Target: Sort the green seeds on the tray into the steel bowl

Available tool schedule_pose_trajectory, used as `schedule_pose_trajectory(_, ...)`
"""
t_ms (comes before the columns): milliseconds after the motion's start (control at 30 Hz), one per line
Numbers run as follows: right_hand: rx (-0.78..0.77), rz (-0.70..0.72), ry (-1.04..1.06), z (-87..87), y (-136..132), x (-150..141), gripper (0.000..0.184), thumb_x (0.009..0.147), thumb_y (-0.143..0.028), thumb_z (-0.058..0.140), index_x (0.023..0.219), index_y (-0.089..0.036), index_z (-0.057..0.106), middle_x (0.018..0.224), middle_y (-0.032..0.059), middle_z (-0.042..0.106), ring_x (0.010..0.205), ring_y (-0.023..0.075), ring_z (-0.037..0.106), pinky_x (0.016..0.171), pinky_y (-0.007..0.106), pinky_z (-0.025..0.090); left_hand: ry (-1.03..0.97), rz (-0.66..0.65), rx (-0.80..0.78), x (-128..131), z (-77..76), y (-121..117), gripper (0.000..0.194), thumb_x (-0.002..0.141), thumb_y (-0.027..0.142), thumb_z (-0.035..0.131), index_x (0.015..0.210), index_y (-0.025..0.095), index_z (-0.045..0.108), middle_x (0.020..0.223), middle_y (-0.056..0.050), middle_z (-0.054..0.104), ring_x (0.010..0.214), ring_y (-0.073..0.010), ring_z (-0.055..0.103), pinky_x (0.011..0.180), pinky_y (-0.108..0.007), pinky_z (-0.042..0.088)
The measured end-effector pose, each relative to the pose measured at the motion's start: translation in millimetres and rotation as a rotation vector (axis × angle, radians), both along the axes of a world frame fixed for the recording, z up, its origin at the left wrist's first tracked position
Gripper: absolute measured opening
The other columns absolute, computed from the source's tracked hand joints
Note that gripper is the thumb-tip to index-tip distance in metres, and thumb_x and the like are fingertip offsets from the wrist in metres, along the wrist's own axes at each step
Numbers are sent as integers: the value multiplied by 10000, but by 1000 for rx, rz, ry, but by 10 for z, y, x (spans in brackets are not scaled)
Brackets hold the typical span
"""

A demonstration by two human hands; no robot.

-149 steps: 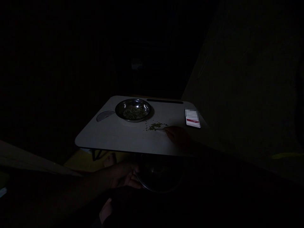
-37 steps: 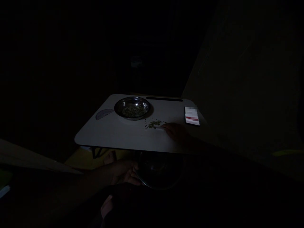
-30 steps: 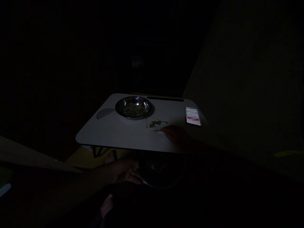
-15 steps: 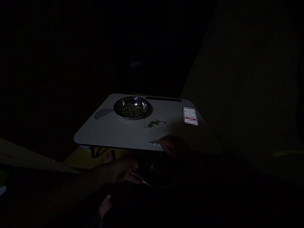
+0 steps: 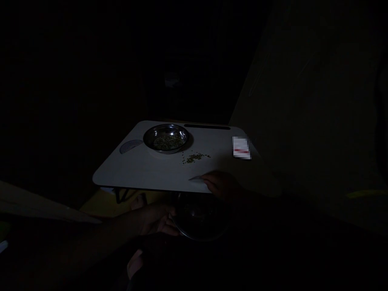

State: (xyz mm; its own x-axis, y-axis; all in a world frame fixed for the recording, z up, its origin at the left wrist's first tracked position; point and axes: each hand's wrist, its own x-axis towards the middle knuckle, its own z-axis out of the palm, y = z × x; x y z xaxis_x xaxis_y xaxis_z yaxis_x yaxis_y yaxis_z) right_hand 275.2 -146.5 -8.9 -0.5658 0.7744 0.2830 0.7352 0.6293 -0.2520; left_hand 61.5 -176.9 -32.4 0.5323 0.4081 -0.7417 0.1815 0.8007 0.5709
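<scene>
The scene is very dark. A small white table (image 5: 142,171) carries a steel bowl (image 5: 166,138) holding green grains, and a little heap of loose green grains (image 5: 194,157) lies just right of it. My right hand (image 5: 220,184) rests at the table's near edge, fingers pinched on a small pale flat piece (image 5: 196,178). Below the table edge my left hand (image 5: 154,220) grips the rim of a second, dark steel bowl (image 5: 201,218).
A white card with a red mark (image 5: 241,148) lies at the table's right side. A grey half-round inlay (image 5: 130,146) and a dark slot (image 5: 207,127) mark the tabletop. Yellow floor (image 5: 100,202) shows under the table; my foot (image 5: 135,264) is near.
My right hand, with the pale piece, has drawn back from the grain heap to the table's near edge above the lower bowl. My left hand has kept hold of that bowl.
</scene>
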Motion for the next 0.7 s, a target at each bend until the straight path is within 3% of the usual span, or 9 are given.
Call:
schedule_pose_trajectory(400,53,-143,-92,-101,405,30,283,730,-228,321,955,-212,493,870,16,567,763,132,504,651,255,375,-21,42,0,-68,15,-9,132,545,193,422,609,124,514,577,-50,581,607,-157,557,610,-272,390)
schedule_pose_trajectory(700,64,-196,-107,-92,491,30,301,739,-238,305,970,-174,486,881,41,565,760,143,508,656,260,376,-8,43,-8,-88,-1,0,116,542,196,425,577,135,517,563,-42,570,589,-149,549,623,-286,385)
